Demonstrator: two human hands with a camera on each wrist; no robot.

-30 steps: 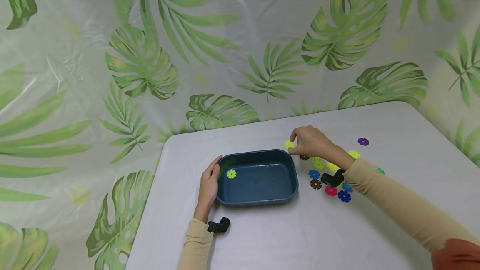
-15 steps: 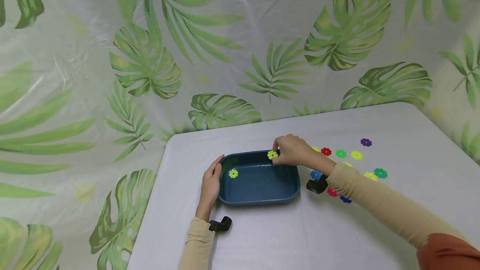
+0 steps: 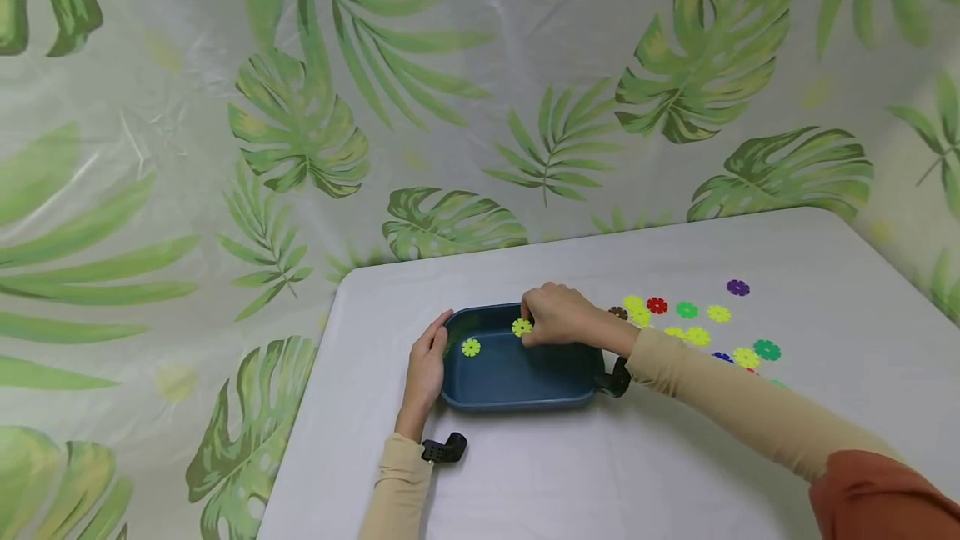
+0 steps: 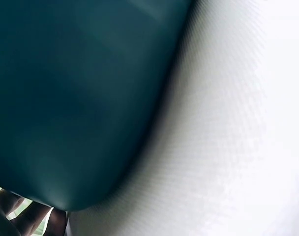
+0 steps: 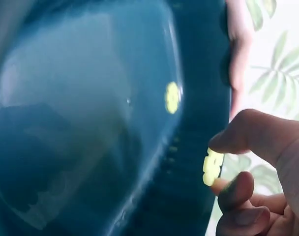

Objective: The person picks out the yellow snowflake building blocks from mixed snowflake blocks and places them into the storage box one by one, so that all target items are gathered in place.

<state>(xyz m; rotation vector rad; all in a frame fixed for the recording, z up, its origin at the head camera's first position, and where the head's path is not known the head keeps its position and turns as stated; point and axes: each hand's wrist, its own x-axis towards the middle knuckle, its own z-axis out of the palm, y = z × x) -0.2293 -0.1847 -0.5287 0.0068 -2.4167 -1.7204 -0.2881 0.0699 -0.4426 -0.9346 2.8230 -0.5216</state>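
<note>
A dark blue tray (image 3: 517, 404) stands on the white table, with one yellow-green flower-shaped plastic disc (image 3: 471, 347) lying at its left inside. My left hand (image 3: 425, 369) rests against the tray's left outer wall, fingers fairly straight along it; in the left wrist view its fingers (image 4: 31, 216) show past the tray's corner. Over the tray's back part, my right hand (image 3: 558, 315) pinches another yellow disc (image 3: 521, 327) between thumb and fingertips. The right wrist view shows this pinched disc (image 5: 213, 167) in front of the tray's wall, the other disc (image 5: 172, 98) lying beyond.
Right of the tray, several more flower discs lie scattered on the table (image 3: 600, 473): red (image 3: 657, 305), green (image 3: 767, 349), purple (image 3: 738, 287) and yellow ones (image 3: 718, 313). My right sleeve (image 3: 720, 390) hides some of them. A leaf-printed sheet (image 3: 450, 123) hangs behind the table.
My right hand has moved left from beyond the tray's back right corner to over its inside, with the yellow disc pinched throughout. The left hand stays at the tray's left wall.
</note>
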